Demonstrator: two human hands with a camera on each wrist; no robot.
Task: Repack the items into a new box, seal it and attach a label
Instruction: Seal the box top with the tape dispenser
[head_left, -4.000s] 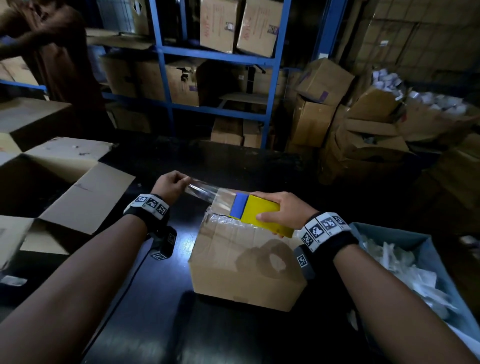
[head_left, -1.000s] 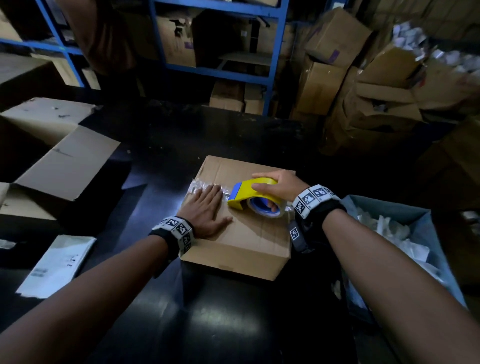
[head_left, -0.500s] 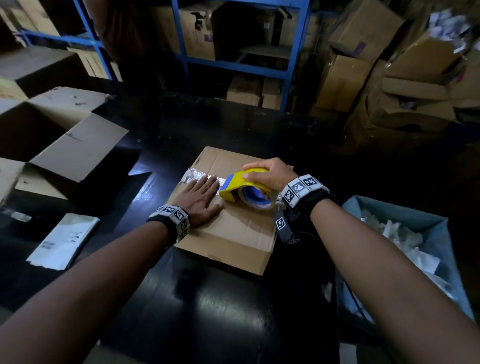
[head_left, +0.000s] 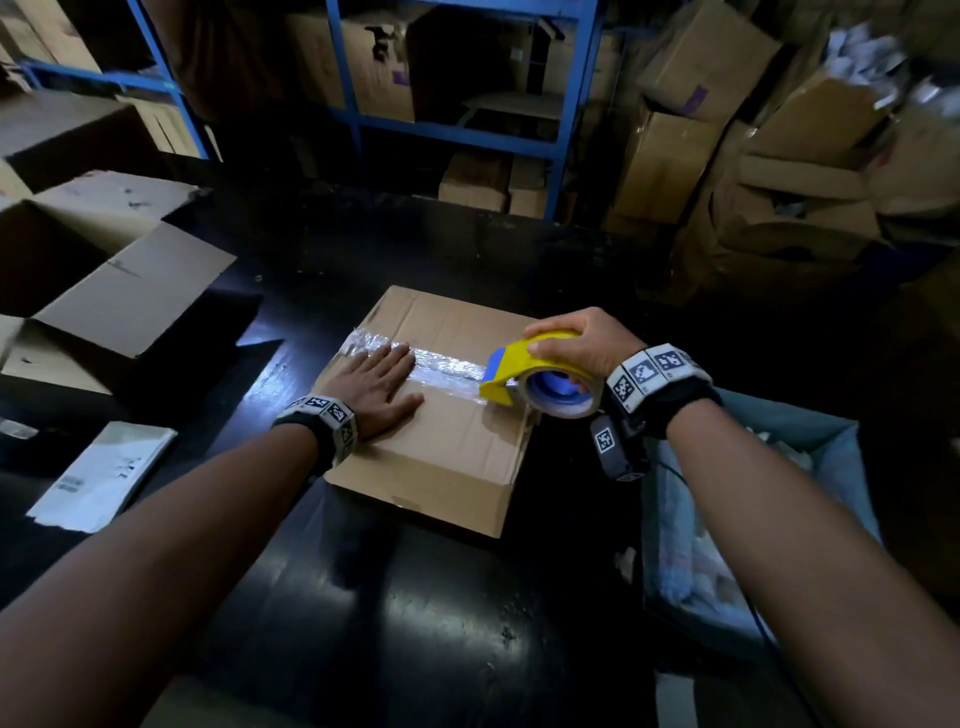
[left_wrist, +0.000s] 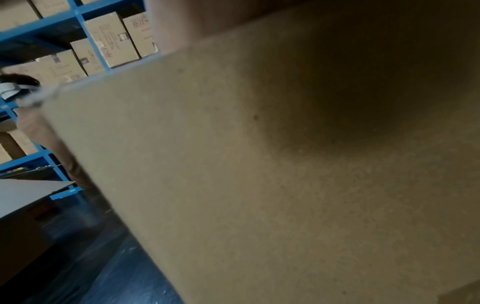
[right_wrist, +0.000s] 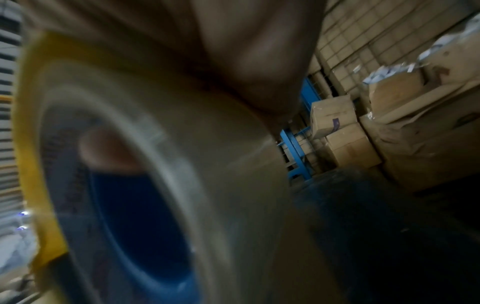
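You're mid-seal: your left hand lies flat on the closed brown cardboard box, your right hand grips the yellow tape dispenser at the box's right edge. Next, likely cut the tape.

Blk wristbands w/ checkered tags

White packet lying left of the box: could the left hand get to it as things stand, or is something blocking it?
Probably yes. The left hand lies flat on the box, holding nothing, and only bare dark table lies between it and the white packet. Lifting it would free the tape end.
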